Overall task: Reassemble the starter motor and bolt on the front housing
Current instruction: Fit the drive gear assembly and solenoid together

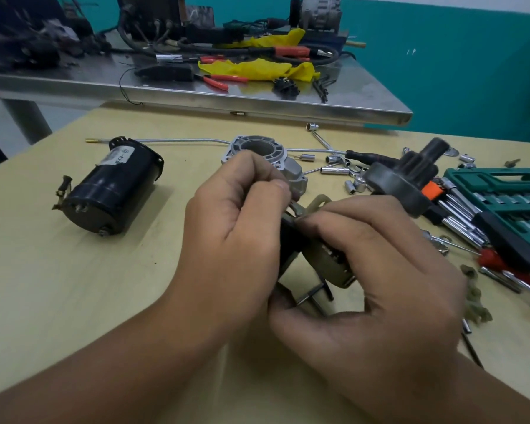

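Gripping one dark solenoid part (328, 264) between my two hands, left hand (239, 228) pinching its top, right hand (377, 289) curled around it. One black motor body (114, 188) lies left of it, one front housing (266, 160) behind it on the bench (74, 301).

Only one label in view: a pale sticker on the black motor body (114, 191), lying at about nine o'clock on the bench (58, 286), printed with dark characters too blurred to read. No brand, number or sign legible anywhere else.
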Demonstrator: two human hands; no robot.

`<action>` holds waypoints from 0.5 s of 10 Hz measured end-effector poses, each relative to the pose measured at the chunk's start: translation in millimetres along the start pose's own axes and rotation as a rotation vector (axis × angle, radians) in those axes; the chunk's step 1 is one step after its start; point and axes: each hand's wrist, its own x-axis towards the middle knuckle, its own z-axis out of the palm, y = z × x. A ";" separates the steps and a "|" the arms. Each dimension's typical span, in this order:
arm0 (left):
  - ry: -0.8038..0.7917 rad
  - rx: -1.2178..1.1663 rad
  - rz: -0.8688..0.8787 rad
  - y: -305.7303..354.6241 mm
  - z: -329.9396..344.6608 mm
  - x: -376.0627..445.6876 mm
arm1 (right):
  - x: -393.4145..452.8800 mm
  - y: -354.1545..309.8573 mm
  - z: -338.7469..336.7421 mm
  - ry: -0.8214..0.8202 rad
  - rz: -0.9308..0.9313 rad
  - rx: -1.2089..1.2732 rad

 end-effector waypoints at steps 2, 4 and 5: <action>-0.017 -0.080 0.011 0.1 -1.4 -1.3 | -4.5 7.9 6.6 0.418 -0.162 0.058; 0.006 -0.035 0.024 -2.7 1.7 0.2 | 3.5 20.5 3.3 0.382 -0.101 0.167; 0.021 0.029 0.098 -4.2 -2.2 2.2 | 6.8 21.9 -0.7 0.322 -0.101 0.161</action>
